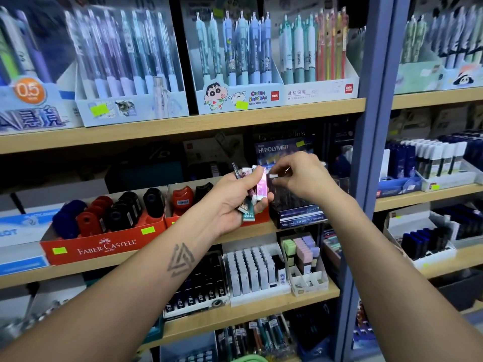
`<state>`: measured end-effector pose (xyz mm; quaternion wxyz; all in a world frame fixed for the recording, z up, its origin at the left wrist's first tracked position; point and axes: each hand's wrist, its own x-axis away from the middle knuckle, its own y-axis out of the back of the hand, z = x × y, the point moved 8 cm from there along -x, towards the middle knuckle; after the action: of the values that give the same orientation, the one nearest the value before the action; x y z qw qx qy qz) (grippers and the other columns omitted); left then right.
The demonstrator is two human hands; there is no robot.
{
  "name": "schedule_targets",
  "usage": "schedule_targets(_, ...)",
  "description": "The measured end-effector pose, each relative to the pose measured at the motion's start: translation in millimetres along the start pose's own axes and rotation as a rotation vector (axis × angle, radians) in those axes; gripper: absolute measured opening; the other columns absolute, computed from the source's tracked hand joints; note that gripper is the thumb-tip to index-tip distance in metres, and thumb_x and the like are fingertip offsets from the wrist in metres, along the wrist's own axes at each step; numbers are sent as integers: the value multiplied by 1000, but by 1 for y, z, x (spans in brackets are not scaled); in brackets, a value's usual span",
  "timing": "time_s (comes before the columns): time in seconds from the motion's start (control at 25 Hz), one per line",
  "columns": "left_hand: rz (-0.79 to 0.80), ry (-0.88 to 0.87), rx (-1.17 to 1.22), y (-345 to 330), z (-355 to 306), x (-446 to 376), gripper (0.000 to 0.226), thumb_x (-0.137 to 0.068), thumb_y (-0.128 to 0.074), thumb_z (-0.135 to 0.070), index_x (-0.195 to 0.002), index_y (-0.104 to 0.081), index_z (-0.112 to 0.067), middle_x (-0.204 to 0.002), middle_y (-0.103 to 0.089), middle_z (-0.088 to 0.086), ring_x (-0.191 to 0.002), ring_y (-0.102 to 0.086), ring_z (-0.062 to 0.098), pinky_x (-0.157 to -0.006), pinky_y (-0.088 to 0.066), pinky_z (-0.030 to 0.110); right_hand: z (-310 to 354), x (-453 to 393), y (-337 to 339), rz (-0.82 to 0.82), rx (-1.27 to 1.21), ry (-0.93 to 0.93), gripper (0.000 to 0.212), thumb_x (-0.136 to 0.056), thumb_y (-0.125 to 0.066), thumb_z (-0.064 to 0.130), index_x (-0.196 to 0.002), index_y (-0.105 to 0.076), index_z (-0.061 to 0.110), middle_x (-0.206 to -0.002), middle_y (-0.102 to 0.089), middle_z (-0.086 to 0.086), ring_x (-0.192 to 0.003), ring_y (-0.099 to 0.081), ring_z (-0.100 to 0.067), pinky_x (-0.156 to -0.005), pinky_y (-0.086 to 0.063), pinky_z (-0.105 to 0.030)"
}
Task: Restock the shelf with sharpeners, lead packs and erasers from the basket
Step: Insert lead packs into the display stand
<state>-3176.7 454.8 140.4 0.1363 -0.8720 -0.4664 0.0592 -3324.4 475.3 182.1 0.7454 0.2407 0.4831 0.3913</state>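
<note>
Left hand (236,198) holds lead packs (257,188) just before shelf edge (243,235).

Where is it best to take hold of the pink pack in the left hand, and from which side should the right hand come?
Pinch the pink pack at its white top end, coming from above and the right. It stands nearly upright in the left hand, whose fingers wrap its lower half, so only the top is free. The right hand is already beside that end.

Pink lead pack (260,186); red sharpener box (104,246), black/red/blue sharpeners (125,212).
</note>
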Motion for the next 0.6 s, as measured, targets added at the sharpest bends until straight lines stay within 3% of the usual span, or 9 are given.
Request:
schedule_targets(0.04, 7, -8, -8, -1, 1, 2, 18, -93, -67, -20, -103, -64, -4, -71, -66, 13, -56, -67, 21, -40, -51, 22, 0, 0, 1, -1, 23, -8, 24, -86, -75, 28, -110, -75, 28, -103, -73, 1, -97, -66, -22, -86, -53, -33)
schedule_targets(0.12, 15, -34, -25, -3, -1, 4, 16, -92, -69, -19, -101, -65, -7, -68, -66, 11, -54, -65, 20, -38, -49, 20, 2, 4, 9, -6, -218, -37, 27, -92, -69, 26, -119, -72, 25, -105, -74, 2, -95, -68, -20, -80, -51, -27)
schedule_targets(0.2, 26, -57, -28, -7, -2, 6, 24, -90, -71, -20, -109, -66, -6, -75, -68, 12, -55, -65, 19, -39, -49, 20, 8, 11, 15, 58, -572, -70, 18, -93, -69, 25, -109, -76, 21, -96, -76, -2, -85, -69, -15, -75, -51, -28)
schedule_targets(0.32, 6, -85, -3, -13, -1, 5, 31, -90, -72, -20, -116, -65, -5, -83, -70, 16, -56, -67, 22, -41, -52, 23, 10, 21, 20, 165, -832, -93, 12, -88, -74, 10, -99, -76, 7, -88, -74, -18, -80, -66, -25, -78, -53, -41)
schedule_targets(0.4, 3, -99, 39, -16, 0, 4, 32, -90, -71, -19, -117, -64, -3, -86, -69, 19, -59, -67, 26, -43, -55, 25, 7, 25, 19, 225, -923, -111, 21, -81, -76, -1, -102, -74, 0, -87, -72, -20, -82, -67, -29, -83, -56, -43)
schedule_targets(0.48, 20, -109, 64, -19, -1, 2, 23, -93, -67, -19, -111, -66, -3, -87, -70, 21, -65, -68, 32, -47, -59, 30, 9, 29, 14, 279, -958, -117, 29, -77, -77, -6, -105, -71, 0, -84, -72, -17, -78, -68, -28, -77, -59, -40)
schedule_targets(0.6, 26, -91, 76, -21, 1, -2, 22, -97, -61, -22, -109, -65, -4, -85, -72, 20, -72, -72, 38, -66, -61, 44, 5, 24, 12, 181, -1066, -144, 25, -83, -69, -10, -104, -70, 3, -81, -69, -12, -72, -68, -24, -70, -58, -39)
